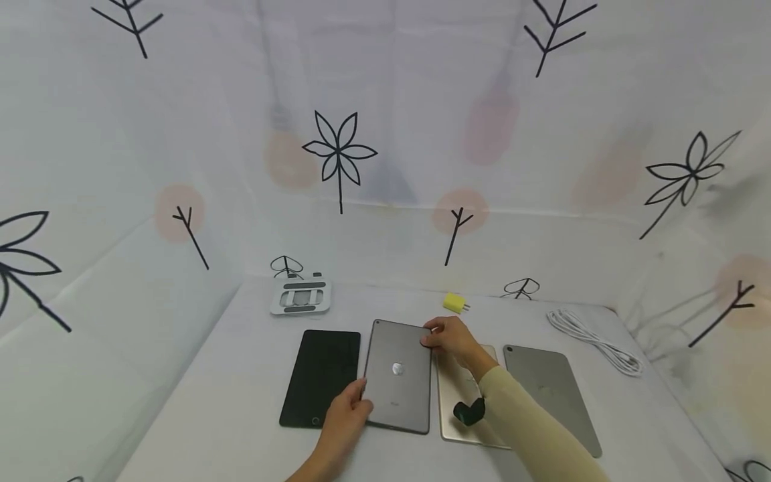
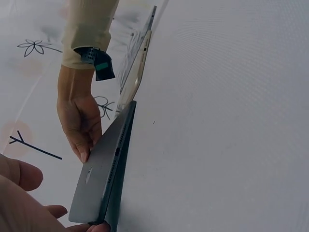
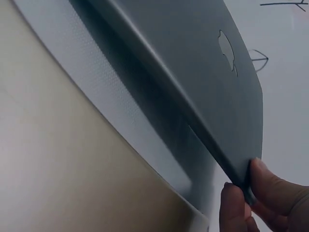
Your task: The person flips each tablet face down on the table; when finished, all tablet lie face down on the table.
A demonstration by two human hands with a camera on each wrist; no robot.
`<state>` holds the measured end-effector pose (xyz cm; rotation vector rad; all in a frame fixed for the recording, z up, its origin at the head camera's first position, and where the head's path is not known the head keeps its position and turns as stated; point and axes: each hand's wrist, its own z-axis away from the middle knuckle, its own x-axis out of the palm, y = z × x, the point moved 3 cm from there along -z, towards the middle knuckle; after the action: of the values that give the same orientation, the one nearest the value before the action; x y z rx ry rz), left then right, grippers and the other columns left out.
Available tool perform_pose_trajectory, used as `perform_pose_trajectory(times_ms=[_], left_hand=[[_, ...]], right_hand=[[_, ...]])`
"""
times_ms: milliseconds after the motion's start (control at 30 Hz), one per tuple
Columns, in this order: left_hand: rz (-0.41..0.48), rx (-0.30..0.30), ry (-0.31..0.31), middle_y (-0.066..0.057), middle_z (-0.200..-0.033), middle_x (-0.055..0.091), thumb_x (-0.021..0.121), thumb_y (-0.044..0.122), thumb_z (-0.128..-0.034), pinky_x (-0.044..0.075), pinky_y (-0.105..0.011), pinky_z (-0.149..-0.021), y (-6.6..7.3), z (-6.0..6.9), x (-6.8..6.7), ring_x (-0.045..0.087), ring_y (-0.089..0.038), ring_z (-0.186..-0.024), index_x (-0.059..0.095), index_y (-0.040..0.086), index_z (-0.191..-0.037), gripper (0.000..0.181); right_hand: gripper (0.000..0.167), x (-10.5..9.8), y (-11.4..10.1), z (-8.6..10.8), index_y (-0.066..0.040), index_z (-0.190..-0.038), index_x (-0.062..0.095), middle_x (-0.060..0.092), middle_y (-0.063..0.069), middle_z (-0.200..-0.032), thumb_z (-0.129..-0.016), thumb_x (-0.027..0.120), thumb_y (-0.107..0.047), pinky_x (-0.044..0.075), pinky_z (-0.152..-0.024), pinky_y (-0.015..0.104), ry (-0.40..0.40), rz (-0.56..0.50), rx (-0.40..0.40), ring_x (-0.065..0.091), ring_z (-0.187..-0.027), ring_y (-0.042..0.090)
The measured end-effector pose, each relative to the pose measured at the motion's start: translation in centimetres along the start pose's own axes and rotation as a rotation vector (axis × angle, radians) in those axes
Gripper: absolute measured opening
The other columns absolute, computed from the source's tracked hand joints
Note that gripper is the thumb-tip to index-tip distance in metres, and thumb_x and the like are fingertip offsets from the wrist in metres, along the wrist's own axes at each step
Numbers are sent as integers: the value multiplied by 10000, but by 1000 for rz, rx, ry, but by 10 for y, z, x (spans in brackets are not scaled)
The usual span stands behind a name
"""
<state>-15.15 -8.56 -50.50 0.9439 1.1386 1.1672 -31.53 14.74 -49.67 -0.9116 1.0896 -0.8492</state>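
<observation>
A grey tablet (image 1: 397,378), its back with a shiny apple logo facing up, is tilted with a shadowed gap beneath it. My right hand (image 1: 448,338) pinches its upper right corner between thumb and fingers; the right wrist view shows this right hand (image 3: 270,198) closely. At the lower left edge, my left hand (image 1: 346,412) holds the tablet. Some fingers of the left hand (image 2: 29,208) stand off the tablet (image 2: 104,169) in the left wrist view. Left of it lies a black-screened tablet (image 1: 322,378). A gold tablet (image 1: 452,408) lies to the right, partly behind my right arm.
Another grey tablet (image 1: 551,395) lies at the far right. Behind the row are a white folding stand (image 1: 301,296), a yellow plug adapter (image 1: 455,302) and a coiled white cable (image 1: 596,341). Patterned cloth (image 1: 385,134) hangs behind the white table (image 1: 199,408).
</observation>
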Motion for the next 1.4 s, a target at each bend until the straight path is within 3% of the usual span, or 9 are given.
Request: perform_pose_trajectory(times_ms=[200, 367, 600, 767, 900, 1200, 1400], left_hand=[[-83, 31, -27, -303, -1506, 459, 583, 144, -934, 328, -657, -1133, 3, 4, 5, 404, -487, -1415, 490, 1, -1474, 566], [-92, 30, -41, -315, -1509, 447, 578, 147, -937, 324, -670, -1128, 5, 6, 6, 406, -495, -1410, 465, 12, -1493, 583], [-117, 30, -62, -296, -1494, 478, 585, 157, -938, 314, -667, -1135, 5, 6, 6, 404, -485, -1416, 461, 9, -1495, 589], [-159, 34, -63, -288, -1481, 497, 595, 175, -929, 322, -659, -1135, 4, 7, 6, 418, -480, -1408, 482, 22, -1484, 587], [-170, 31, -59, -283, -1479, 503, 599, 188, -927, 333, -654, -1132, 2, 7, 6, 429, -478, -1402, 491, 33, -1479, 583], [-90, 17, -61, -272, -1526, 454, 598, 266, -993, 334, -639, -1139, -3, 9, 0, 399, -461, -1429, 453, 55, -1514, 581], [-80, 104, -30, -270, -1455, 529, 542, 251, -1046, 420, -595, -1094, -3, 18, -21, 501, -430, -1358, 426, 4, -1512, 541]], right_hand=[[365, 0, 3, -5, 70, -1196, 675, 583, 96, -969, -856, 786, -5, 596, -703, 302, 8, 52, -1, 598, -806, 168], [387, 3, 7, -9, 55, -1207, 683, 605, 99, -986, -849, 802, -29, 602, -705, 302, 12, 127, 27, 635, -805, 172], [370, 5, 0, -9, 40, -1167, 713, 702, 118, -984, -842, 822, -100, 586, -667, 310, 45, 402, -49, 663, -746, 167], [335, 7, -3, -12, 30, -1111, 739, 736, 136, -1050, -838, 827, -142, 583, -813, 416, 49, 547, -113, 677, -879, 220], [303, 9, -3, -11, 21, -1081, 744, 738, 133, -1068, -844, 819, -153, 551, -899, 485, 46, 588, -104, 667, -964, 260], [151, 19, -6, -8, -7, -917, 714, 659, 49, -840, -861, 799, -117, 523, -724, 387, 33, 705, -126, 575, -770, 194], [295, 28, -15, -3, -2, -1150, 713, 693, 117, -1039, -901, 754, -156, 552, -818, 464, 76, 742, -161, 630, -897, 237]])
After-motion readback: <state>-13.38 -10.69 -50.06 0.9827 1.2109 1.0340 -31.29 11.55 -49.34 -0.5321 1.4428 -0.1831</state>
